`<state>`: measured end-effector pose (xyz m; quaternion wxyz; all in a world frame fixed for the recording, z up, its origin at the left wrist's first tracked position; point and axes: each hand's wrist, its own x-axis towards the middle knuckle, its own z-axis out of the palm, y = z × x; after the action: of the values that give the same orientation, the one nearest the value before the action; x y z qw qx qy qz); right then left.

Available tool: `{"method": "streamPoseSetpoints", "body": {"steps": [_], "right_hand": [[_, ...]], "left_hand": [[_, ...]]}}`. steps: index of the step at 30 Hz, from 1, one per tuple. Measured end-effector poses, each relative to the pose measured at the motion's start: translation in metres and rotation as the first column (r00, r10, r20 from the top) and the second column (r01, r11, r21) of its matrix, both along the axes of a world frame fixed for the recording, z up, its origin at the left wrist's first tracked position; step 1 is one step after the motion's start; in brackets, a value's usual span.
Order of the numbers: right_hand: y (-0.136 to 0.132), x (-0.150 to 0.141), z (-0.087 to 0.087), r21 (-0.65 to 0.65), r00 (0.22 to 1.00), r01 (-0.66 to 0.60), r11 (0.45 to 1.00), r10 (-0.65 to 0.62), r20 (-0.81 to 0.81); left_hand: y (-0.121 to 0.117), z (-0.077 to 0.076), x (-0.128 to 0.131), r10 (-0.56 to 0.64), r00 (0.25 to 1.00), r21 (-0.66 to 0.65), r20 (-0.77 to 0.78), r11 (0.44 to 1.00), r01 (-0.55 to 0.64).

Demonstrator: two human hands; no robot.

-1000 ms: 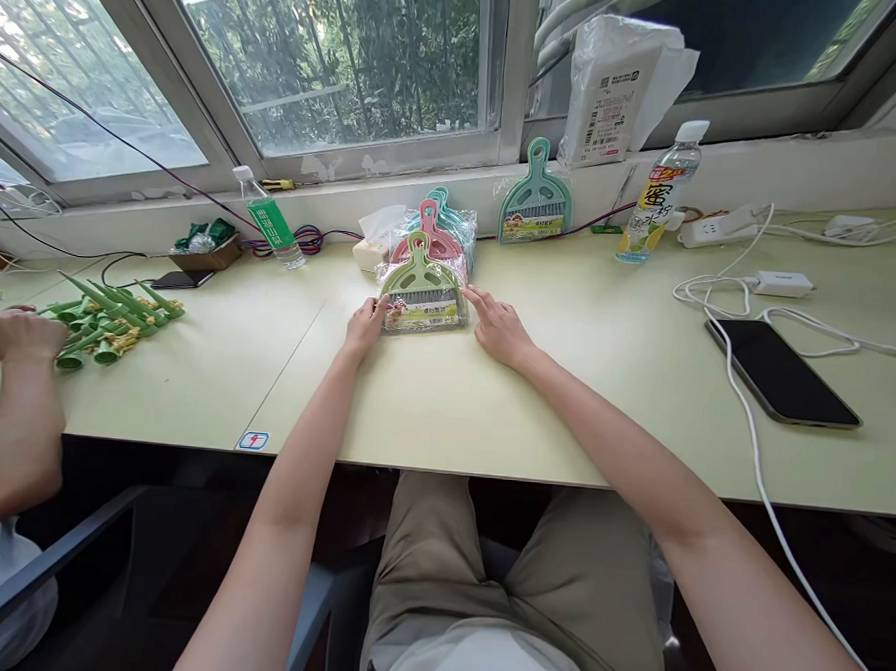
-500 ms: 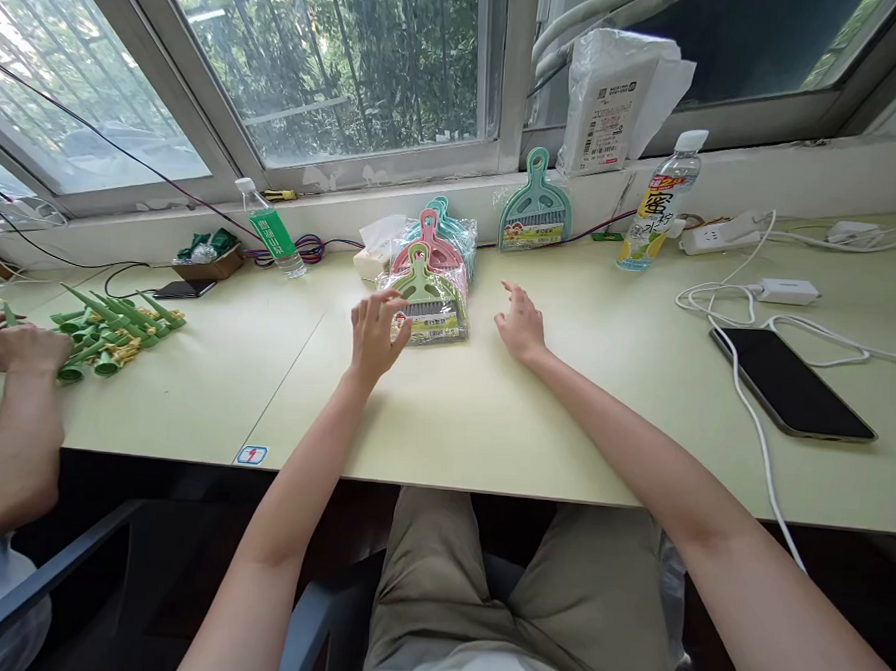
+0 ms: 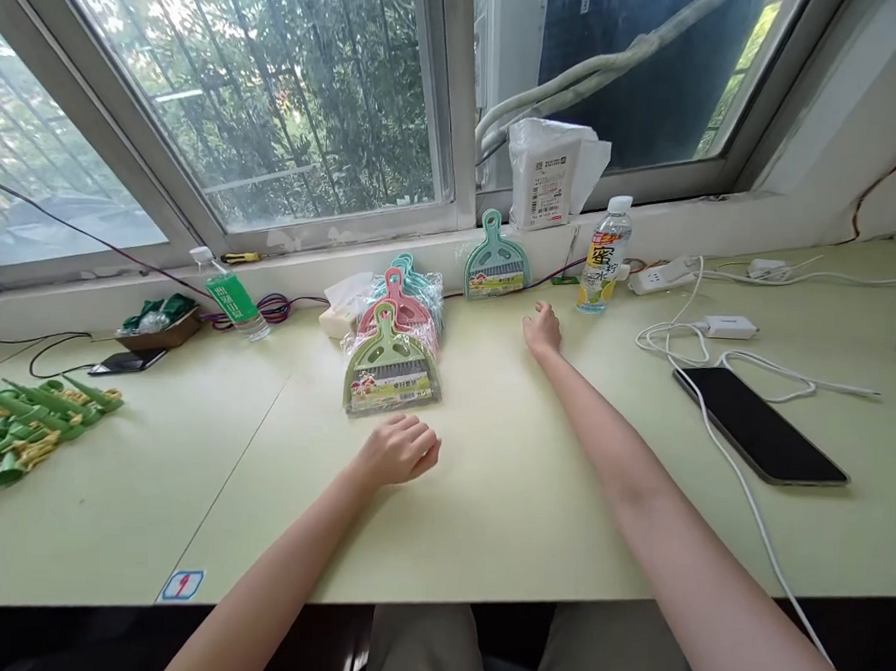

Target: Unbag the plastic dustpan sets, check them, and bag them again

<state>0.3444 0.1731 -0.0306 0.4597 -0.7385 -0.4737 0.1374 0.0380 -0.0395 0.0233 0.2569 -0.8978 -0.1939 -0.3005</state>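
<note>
My left hand (image 3: 401,448) rests on the table with its fingers curled in, and nothing shows in it. Just beyond it stands a row of small dustpan-and-brush sets in clear wrappers: a green set (image 3: 393,375) in front, a pink set (image 3: 408,318) behind, and blue ones (image 3: 425,284) at the back. My right hand (image 3: 542,332) reaches toward the rear of the table, its fingers slightly bent with a gap by the thumb. It is empty as far as I see. Nearest to it are a separate teal dustpan set (image 3: 497,263), leaning on the wall, and a drink bottle (image 3: 604,259).
At left lie green-and-yellow plastic pieces (image 3: 30,419), a small box (image 3: 159,330), a phone (image 3: 127,362) and a tilted green-labelled bottle (image 3: 232,297). On the right are a large phone (image 3: 763,427), white cables (image 3: 719,450) and a power strip (image 3: 665,277). A white package (image 3: 550,181) stands on the sill.
My left hand has left the green dustpan set, come nearer the table's front edge and curled. My right hand has moved farther back and right. The view has shifted; the neighbour's hands are out of sight.
</note>
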Motion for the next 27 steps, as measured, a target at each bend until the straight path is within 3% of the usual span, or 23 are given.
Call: {"method": "streamPoseSetpoints", "body": {"steps": [8, 14, 22, 27], "right_hand": [[0.066, 0.01, -0.006, 0.245, 0.995, 0.025, 0.969, -0.049, 0.091], [0.11, 0.021, -0.008, 0.292, 0.995, 0.025, 0.956, -0.053, 0.088], [0.129, 0.03, -0.013, 0.202, 0.994, 0.055, 0.978, -0.073, 0.082], [0.133, 0.033, -0.016, 0.247, 0.998, 0.05, 0.968, -0.054, 0.013]], "left_hand": [[0.012, -0.008, -0.006, 0.047, 0.993, -0.213, 0.11, 0.977, -0.022], [0.016, -0.012, -0.007, 0.093, 0.989, -0.362, 0.115, 0.931, -0.045], [0.021, -0.013, -0.009, 0.111, 0.985, -0.438, 0.129, 0.898, -0.044], [0.02, -0.012, -0.007, 0.087, 0.986, -0.435, 0.14, 0.9, -0.017]]}}
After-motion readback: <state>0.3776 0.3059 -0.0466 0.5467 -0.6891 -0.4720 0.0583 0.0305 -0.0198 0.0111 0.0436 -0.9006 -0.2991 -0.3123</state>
